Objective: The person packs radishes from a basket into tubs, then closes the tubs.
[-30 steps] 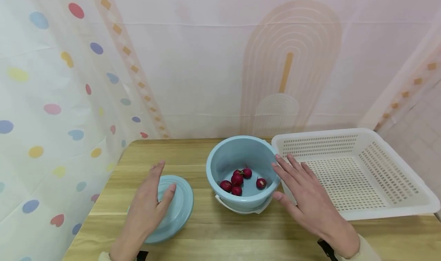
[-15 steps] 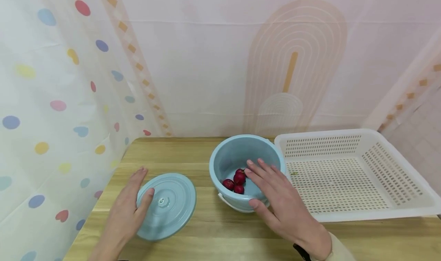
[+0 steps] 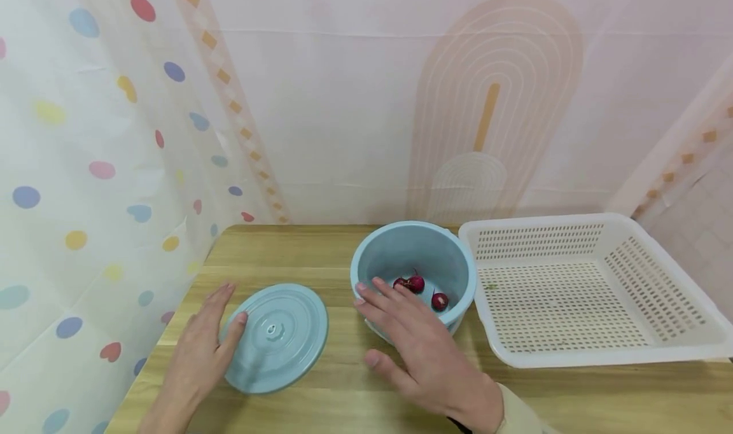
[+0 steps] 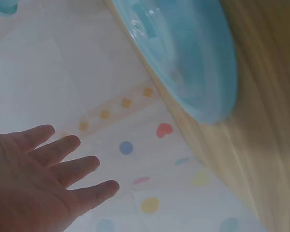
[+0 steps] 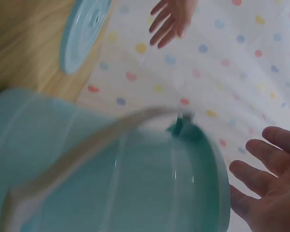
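Observation:
A light blue round lid [image 3: 286,357] lies on the wooden table. My left hand [image 3: 191,361] hovers at its left edge, fingers extended and holding nothing; the left wrist view shows these fingers spread beside the lid [image 4: 198,63]. Right of the lid stands a light blue bucket [image 3: 418,249] with several small red radishes [image 3: 416,284] inside. Over the bucket's front rim, in the head view, is my right hand [image 3: 426,354], its fingers straight and holding nothing. It hides part of the bucket and some radishes. A pale handle [image 5: 96,137] hangs along the bucket's outside in the right wrist view.
A white perforated plastic basket [image 3: 572,357] stands right of the bucket, close to its side, with a small green scrap [image 3: 490,287] in it. Behind the wooden table [image 3: 298,249] hangs a patterned white curtain [image 3: 332,116], which also runs along the left.
My right hand has moved left, from the bucket's right side to over its front. My left hand has moved left off the lid, uncovering most of it. The head view has shifted slightly.

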`<move>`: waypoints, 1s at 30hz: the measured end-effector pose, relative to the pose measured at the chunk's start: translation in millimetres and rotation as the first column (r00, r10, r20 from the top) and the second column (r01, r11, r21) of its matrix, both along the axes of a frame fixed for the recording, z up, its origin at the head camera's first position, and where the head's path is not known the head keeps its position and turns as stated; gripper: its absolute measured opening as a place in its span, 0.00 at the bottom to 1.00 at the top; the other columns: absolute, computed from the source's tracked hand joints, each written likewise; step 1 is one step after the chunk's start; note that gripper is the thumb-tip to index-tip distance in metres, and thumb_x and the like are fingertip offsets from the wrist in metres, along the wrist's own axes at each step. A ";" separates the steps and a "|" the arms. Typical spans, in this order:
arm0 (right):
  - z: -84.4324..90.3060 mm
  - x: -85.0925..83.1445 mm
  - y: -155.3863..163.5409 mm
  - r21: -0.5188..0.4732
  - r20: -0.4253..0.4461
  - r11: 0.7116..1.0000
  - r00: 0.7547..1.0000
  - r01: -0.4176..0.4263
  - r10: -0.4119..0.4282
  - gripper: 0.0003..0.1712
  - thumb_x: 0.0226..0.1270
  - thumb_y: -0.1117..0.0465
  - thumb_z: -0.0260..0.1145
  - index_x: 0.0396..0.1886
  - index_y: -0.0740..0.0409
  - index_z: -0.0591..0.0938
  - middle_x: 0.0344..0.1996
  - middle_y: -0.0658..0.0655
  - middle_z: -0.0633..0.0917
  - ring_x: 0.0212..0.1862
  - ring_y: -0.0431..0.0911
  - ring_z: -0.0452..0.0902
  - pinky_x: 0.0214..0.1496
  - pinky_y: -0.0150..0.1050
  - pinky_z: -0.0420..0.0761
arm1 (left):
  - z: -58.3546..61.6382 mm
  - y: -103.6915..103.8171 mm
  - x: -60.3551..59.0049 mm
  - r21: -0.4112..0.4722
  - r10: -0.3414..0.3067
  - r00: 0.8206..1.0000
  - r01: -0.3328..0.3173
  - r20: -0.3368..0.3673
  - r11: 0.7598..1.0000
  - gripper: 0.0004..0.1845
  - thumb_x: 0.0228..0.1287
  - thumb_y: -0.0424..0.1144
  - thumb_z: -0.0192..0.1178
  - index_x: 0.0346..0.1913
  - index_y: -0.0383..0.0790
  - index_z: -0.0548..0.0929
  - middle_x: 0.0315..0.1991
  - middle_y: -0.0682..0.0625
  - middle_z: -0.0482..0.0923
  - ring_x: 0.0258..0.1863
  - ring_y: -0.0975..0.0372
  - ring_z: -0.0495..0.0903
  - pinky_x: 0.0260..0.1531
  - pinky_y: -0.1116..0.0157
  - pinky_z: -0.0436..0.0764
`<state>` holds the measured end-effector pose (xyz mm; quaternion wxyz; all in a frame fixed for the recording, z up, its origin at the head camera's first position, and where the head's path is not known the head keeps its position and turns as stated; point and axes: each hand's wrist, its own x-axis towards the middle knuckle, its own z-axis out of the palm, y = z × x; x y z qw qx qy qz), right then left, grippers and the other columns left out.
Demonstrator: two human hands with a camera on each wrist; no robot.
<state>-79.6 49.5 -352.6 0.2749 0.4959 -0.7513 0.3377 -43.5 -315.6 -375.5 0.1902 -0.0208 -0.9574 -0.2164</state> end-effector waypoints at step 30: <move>-34.6 9.1 -71.5 0.133 0.355 0.981 0.931 -0.139 0.083 0.33 0.85 0.43 0.46 0.78 0.56 0.68 0.76 0.53 0.70 0.77 0.46 0.63 0.76 0.45 0.67 | -19.5 -40.4 4.6 -0.010 0.052 0.931 -0.052 0.362 0.999 0.42 0.82 0.58 0.45 0.79 0.24 0.54 0.76 0.22 0.52 0.73 0.26 0.54 0.66 0.28 0.59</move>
